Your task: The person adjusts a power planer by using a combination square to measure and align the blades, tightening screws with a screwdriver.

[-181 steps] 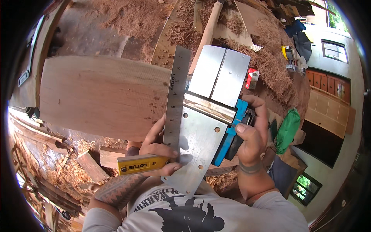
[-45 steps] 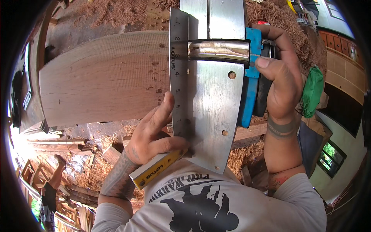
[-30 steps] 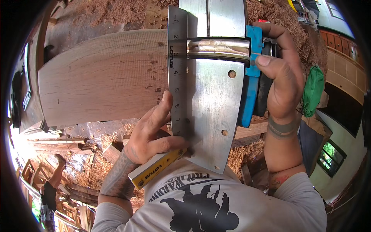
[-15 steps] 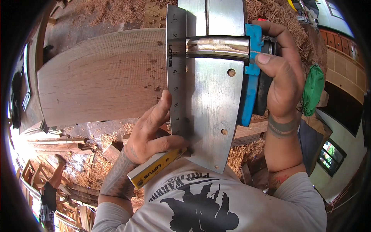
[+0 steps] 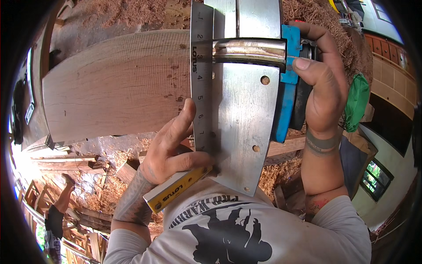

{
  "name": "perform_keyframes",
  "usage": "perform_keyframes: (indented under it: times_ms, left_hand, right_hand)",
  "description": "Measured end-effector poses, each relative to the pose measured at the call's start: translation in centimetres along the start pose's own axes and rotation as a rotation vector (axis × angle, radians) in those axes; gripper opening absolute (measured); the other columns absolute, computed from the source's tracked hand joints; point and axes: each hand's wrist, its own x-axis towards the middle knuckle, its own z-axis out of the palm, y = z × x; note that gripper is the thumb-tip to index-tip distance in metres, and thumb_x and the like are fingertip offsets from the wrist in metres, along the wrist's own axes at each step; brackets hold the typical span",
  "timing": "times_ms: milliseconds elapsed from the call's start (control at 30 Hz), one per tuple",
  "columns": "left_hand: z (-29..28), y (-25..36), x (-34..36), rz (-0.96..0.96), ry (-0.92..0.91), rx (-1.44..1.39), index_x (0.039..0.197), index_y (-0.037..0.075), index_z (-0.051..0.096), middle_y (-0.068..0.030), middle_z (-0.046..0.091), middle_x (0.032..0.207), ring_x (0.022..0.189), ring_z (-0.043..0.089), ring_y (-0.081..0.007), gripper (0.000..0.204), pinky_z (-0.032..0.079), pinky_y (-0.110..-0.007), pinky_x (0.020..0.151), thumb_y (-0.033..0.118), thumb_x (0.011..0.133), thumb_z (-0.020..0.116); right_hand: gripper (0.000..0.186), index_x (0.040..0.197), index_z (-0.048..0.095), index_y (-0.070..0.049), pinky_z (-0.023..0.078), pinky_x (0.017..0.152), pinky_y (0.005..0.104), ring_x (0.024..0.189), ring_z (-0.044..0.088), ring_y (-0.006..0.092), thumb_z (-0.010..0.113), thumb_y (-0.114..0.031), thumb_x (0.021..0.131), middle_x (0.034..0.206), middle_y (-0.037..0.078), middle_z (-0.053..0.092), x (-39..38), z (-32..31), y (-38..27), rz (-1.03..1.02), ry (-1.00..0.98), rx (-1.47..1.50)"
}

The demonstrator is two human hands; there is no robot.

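Note:
An electric hand planer (image 5: 246, 105) is turned with its bare metal sole toward me, its cutter drum lying across the gap in the sole. My right hand (image 5: 326, 86) grips the blue and black body at the right, thumb on the blue side. In my left hand (image 5: 169, 149) is a try square (image 5: 202, 90) with a steel blade and a yellow-faced stock. Its blade lies along the left edge of the sole, while the stock angles down to the left below my fingers. My left index finger presses on the blade's edge.
A thick, wide wooden board (image 5: 114, 88) extends left behind the square. Wood shavings (image 5: 325, 22) cover the floor. Stacked timber (image 5: 66, 160) and another person (image 5: 55, 220) are at the lower left. A green bag (image 5: 356, 103) sits beyond my right wrist.
The planer and try square have shifted very slightly up and to the right together. Both hands keep their hold.

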Motion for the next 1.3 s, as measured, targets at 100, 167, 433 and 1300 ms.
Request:
perform_keyframes:
  times_ms: [100, 167, 433, 1300]
  left_hand:
    - [0.2, -0.1, 0.0, -0.015, 0.013, -0.026, 0.100, 0.012, 0.078, -0.0271, 0.020, 0.176, 0.151, 0.044, -0.0511, 0.027, 0.056, -0.053, 0.111, 0.009, 0.075, 0.088]
    - [0.1, -0.1, 0.1, -0.002, 0.013, -0.013, 0.101, 0.012, 0.078, -0.0268, 0.020, 0.177, 0.152, 0.043, -0.0510, 0.027, 0.056, -0.053, 0.111, 0.010, 0.075, 0.088]
    - [0.2, 0.2, 0.3, -0.030, 0.027, -0.048, 0.099, 0.012, 0.078, -0.0259, 0.019, 0.177, 0.153, 0.040, -0.0508, 0.029, 0.054, -0.053, 0.113, 0.008, 0.073, 0.090]
    - [-0.6, 0.7, 0.1, -0.027, -0.028, 0.020, 0.100, 0.008, 0.078, -0.0270, 0.018, 0.177, 0.153, 0.041, -0.0499, 0.031, 0.053, -0.052, 0.115, 0.005, 0.073, 0.091]
  right_hand:
    - [0.059, 0.139, 0.060, 0.008, 0.044, 0.110, 0.0312, 0.120, 0.061, 0.0189, 0.055, -0.025, 0.090, 0.131, 0.014, 0.064, 0.1, 0.0, 0.2, -0.029, 0.023, -0.047]
    - [0.059, 0.139, 0.060, 0.007, 0.044, 0.110, 0.0311, 0.119, 0.062, 0.0187, 0.055, -0.025, 0.090, 0.131, 0.014, 0.064, 0.1, 0.0, 0.2, -0.028, 0.017, -0.040]
    - [0.058, 0.140, 0.059, 0.006, 0.046, 0.108, 0.0308, 0.116, 0.063, 0.0178, 0.055, -0.024, 0.091, 0.129, 0.014, 0.064, 0.1, 0.2, -0.2, 0.004, 0.003, 0.013]
    - [0.012, 0.105, 0.072, -0.003, 0.055, 0.086, 0.0323, 0.096, 0.064, 0.0210, 0.069, -0.004, 0.093, 0.123, 0.015, 0.064, 0.0, 0.4, 0.3, -0.150, -0.036, 0.066]
